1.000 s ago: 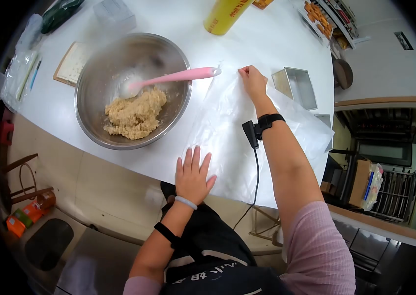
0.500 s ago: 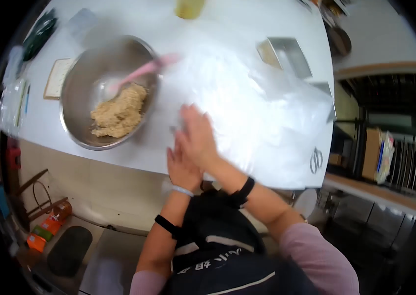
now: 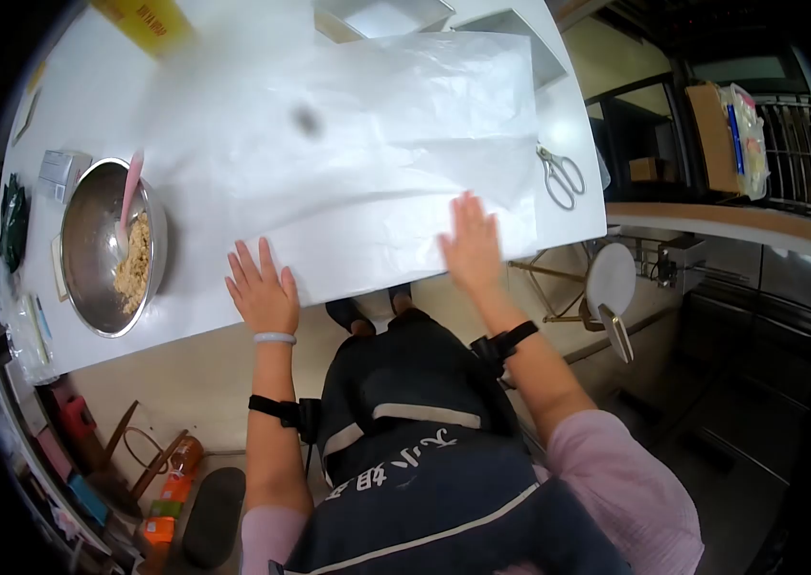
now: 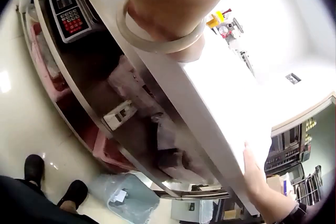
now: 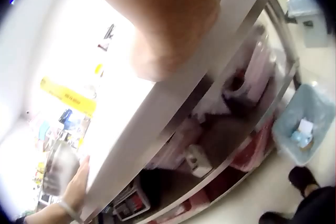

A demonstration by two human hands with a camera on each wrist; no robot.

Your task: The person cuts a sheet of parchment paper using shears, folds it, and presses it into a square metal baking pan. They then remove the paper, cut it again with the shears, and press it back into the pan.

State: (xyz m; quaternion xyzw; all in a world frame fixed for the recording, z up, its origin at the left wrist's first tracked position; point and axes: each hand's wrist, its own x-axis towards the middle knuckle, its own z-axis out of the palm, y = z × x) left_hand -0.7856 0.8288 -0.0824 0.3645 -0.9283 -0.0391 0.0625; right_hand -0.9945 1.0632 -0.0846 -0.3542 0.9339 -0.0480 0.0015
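Observation:
A thin, translucent white sheet (image 3: pixel 377 144) lies spread over the table, with slight wrinkles. My left hand (image 3: pixel 265 292) rests near the table's front edge, fingers spread, at the left part of the sheet. Farther right, my right hand (image 3: pixel 473 244) is over the sheet's near side, fingers straight and slightly blurred. Neither hand grips anything. To the left stands a steel bowl (image 3: pixel 89 230) holding a lump of pale dough (image 3: pixel 139 266) and a pink-handled spatula (image 3: pixel 131 187). Scissors (image 3: pixel 561 178) lie just right of the sheet.
Two metal tins (image 3: pixel 391 17) (image 3: pixel 521 43) stand along the far side of the sheet. A yellow box (image 3: pixel 145 24) is at the back left. Near the bowl sits a clear container (image 3: pixel 62 172). Below the table's right front edge is a round stool (image 3: pixel 610 286).
My right hand let go of the sheet's far part, came back across my left hand, then moved right. The hands are now apart, the sheet lies flatter, and the view has shifted right.

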